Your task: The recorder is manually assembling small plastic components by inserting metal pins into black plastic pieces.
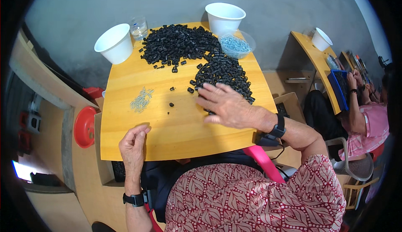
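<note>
My right hand is stretched out over the near edge of a heap of small black cylindrical parts, fingers apart and nothing seen in its grasp. By the table's near left edge, my left hand is closed, thumb and fingers pressed together; whatever it may hold cannot be made out. Between the hands lie a few loose black pieces. A small pile of silvery screws rests beyond my left hand. Farther back spreads a larger heap of the same black parts.
Two white tubs stand at the table's back corners. Beside the right one is a clear bowl of screws; a drinking glass is at left. A red basin sits left of the table. Another person works at a table on the right.
</note>
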Tool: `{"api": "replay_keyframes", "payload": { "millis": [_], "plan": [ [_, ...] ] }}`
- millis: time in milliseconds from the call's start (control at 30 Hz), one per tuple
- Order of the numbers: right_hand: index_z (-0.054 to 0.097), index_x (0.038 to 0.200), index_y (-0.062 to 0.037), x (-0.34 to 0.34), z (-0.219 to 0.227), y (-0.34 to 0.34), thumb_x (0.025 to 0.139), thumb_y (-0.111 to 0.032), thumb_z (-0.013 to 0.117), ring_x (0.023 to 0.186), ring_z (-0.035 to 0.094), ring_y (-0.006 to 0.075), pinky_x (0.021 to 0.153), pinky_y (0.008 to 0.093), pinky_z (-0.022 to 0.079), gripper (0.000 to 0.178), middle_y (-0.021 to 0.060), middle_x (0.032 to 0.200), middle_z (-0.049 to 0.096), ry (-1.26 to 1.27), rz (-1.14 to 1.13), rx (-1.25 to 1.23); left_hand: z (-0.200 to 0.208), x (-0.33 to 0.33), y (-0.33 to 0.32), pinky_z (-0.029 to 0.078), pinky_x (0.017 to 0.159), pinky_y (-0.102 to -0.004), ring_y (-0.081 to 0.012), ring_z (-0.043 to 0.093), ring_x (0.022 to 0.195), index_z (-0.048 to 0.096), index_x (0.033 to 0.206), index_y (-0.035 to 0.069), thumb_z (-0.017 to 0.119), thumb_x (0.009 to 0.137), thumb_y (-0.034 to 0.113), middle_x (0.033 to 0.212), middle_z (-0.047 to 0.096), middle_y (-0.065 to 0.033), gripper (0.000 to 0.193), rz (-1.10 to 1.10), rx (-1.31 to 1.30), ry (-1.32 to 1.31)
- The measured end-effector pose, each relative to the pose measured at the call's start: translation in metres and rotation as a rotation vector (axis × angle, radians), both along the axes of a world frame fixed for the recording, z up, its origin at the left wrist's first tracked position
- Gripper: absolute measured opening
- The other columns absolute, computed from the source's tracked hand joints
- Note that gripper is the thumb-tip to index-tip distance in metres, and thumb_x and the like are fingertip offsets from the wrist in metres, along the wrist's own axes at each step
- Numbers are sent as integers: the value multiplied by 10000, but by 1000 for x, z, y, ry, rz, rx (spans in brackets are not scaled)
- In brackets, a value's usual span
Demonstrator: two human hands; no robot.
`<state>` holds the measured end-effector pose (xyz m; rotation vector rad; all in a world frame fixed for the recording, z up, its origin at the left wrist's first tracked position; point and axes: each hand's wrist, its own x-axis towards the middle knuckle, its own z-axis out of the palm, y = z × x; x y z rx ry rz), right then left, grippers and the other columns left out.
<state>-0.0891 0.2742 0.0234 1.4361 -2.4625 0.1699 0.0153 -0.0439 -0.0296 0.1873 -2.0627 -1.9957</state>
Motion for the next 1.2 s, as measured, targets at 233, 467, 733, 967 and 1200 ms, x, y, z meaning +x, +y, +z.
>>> {"api": "replay_keyframes", "payload": {
  "millis": [233, 467, 733, 967, 1200],
  "plan": [
    [688, 1034, -30, -82, 2, 21, 905, -188, 639, 950, 586, 316, 833, 439, 484, 210, 124, 952, 623, -50, -198, -340, 3, 1, 1, 516, 871, -258, -153, 682, 971, 691, 1086, -43, 592, 979, 37, 1011, 724, -100, 166, -2, -45, 19],
    [709, 951, -30, -109, -7, 7, 871, -152, 677, 941, 591, 324, 825, 464, 480, 149, 132, 928, 631, -108, -251, -267, 6, 2, -2, 521, 908, -251, -142, 681, 988, 680, 1119, -38, 594, 979, 38, 1049, 719, -89, 181, -28, -113, -21],
    [706, 926, -33, -117, -6, 1, 841, -143, 707, 948, 607, 318, 848, 467, 489, 139, 132, 931, 649, -155, -322, -241, 9, 2, 1, 513, 874, -260, -144, 679, 970, 693, 1090, -38, 597, 975, 40, 1004, 731, -100, 168, -4, -102, -12],
    [663, 899, 1, -119, -3, 12, 813, -82, 722, 787, 619, 216, 739, 358, 515, 134, 99, 860, 635, -496, -359, -535, 9, 2, -1, 519, 908, -245, -134, 679, 994, 680, 1123, -29, 585, 985, 42, 1053, 721, -84, 182, -30, -136, -32],
    [661, 907, 10, -119, -1, 31, 810, -65, 717, 759, 611, 179, 710, 333, 516, 135, 88, 845, 636, -539, -382, -550, 3, 1, 0, 508, 847, -253, -133, 677, 943, 702, 1087, -24, 604, 975, 57, 994, 737, -92, 170, 3, -116, 10]
  ]
}}
